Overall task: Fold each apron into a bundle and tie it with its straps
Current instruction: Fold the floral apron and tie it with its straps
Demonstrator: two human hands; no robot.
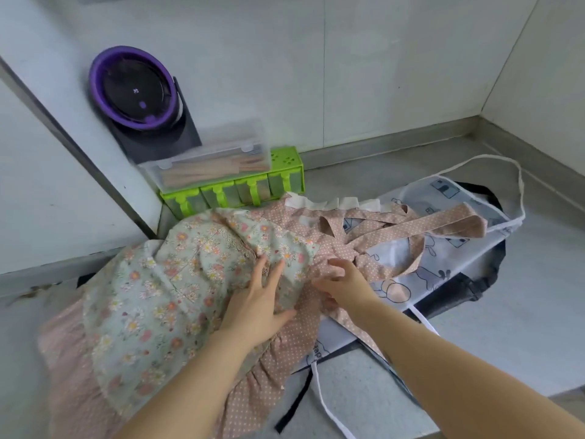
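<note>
A pile of aprons lies on the grey counter. On top at the left is a pale green floral apron [152,293]. My left hand [258,299] rests flat on its right edge with fingers straight. Beneath it spreads a pink polka-dot apron [278,353] whose long pink straps [443,224] cross toward the right. My right hand [343,285] is on the pink fabric just right of the floral edge, fingers curled; whether it pinches the cloth is unclear. A white printed apron [443,258] and a black one [468,291] lie underneath.
A green spice rack [234,191] with a clear utensil box [205,163] on it stands against the back wall. A purple round device [133,88] sits behind them. White straps [519,185] and a black strap [292,407] trail over the grey counter [522,327].
</note>
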